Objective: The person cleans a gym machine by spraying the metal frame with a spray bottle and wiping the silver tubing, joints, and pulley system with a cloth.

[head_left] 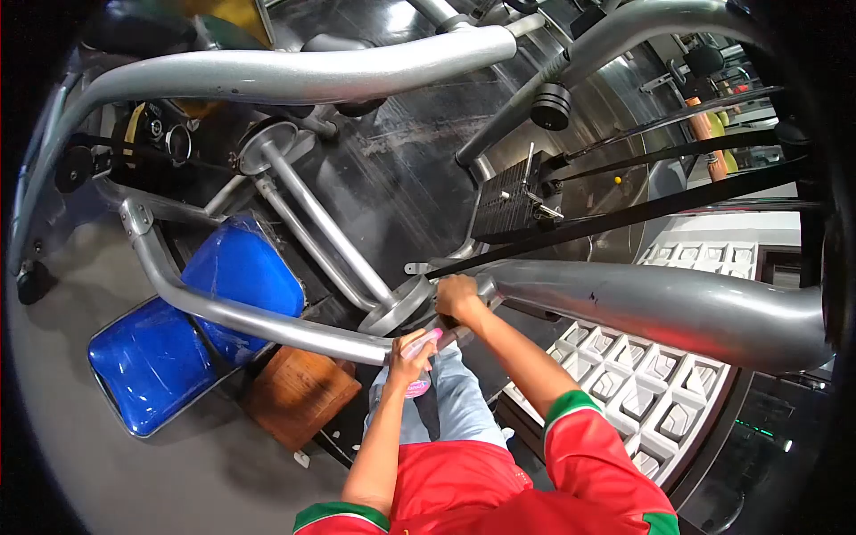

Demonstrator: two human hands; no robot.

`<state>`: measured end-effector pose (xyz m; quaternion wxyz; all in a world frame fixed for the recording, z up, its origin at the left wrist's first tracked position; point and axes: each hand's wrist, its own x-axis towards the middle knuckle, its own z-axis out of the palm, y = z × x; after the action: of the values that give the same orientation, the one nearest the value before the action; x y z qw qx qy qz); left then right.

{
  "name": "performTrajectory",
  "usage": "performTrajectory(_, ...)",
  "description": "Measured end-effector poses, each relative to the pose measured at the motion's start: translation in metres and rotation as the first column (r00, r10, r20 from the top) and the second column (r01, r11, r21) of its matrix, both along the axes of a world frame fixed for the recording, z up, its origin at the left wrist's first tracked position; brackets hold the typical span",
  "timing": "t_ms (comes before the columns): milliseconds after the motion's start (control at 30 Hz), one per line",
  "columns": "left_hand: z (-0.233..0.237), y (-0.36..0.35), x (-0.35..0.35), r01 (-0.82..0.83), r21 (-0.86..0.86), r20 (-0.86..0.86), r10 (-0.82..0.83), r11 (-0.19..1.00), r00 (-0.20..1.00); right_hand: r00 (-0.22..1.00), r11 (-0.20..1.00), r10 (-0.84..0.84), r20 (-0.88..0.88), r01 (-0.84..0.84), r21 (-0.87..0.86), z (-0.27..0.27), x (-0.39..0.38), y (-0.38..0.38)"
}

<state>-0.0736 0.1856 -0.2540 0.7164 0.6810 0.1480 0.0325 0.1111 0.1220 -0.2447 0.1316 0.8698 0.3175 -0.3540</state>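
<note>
Bottle (417, 389) shows on both sides of left hand (412, 354), closed round it, near right hand (458, 298) clasping metal bar (487, 287).

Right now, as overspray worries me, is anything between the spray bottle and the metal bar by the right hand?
Nothing visible: the left hand holds the spray bottle with its pink nozzle close beside the metal bar.

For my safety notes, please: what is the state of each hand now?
Left hand: closed, holding the spray bottle.
Right hand: closed, at the metal frame; whether it holds anything cannot be told.
</note>
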Motion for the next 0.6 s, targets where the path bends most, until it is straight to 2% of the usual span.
performTrajectory(67,0.002,0.002,-0.001,0.012,0.027,0.019,-0.013,1.0,1.0,1.0,0.999,-0.019,0.006,0.019,-0.038,-0.017,0.0,0.005)
performTrajectory(133,0.002,0.002,0.0,0.003,-0.131,-0.074,-0.013,0.991,0.997,1.0,0.999,-0.015,-0.013,0.015,-0.043,-0.009,0.0,0.007)
performTrajectory(233,0.003,-0.001,0.0,-0.06,-0.23,-0.153,0.025,0.971,0.988,1.0,1.0,-0.022,-0.021,0.021,-0.013,0.012,-0.002,-0.001)
performTrajectory(300,-0.001,-0.002,-0.001,-0.071,-0.234,-0.137,0.039,0.97,0.99,0.999,0.999,-0.034,-0.013,0.034,0.026,0.027,-0.009,-0.015)
performTrajectory(367,-0.005,-0.002,-0.002,-0.078,-0.238,-0.123,0.05,0.968,0.991,0.998,0.979,-0.013,0.062,0.0,0.203,0.037,-0.019,-0.034)
performTrajectory(433,-0.007,-0.001,-0.004,-0.028,-0.108,-0.01,0.027,0.994,1.0,0.998,0.98,-0.034,0.055,0.022,0.196,0.048,-0.027,-0.048)
performTrajectory(500,-0.009,-0.002,-0.006,-0.035,-0.114,-0.027,0.032,0.993,0.999,0.988,0.958,-0.155,-0.025,0.156,0.242,0.051,-0.039,-0.059)
performTrajectory(533,-0.009,-0.002,-0.005,-0.044,-0.117,-0.045,0.039,0.992,0.998,0.984,0.921,-0.176,-0.024,0.174,0.348,0.064,-0.046,-0.061)
performTrajectory(600,-0.007,-0.001,-0.004,-0.048,-0.125,-0.018,0.046,0.991,0.999,0.977,0.904,-0.202,-0.064,0.211,0.372,0.065,-0.066,-0.063)
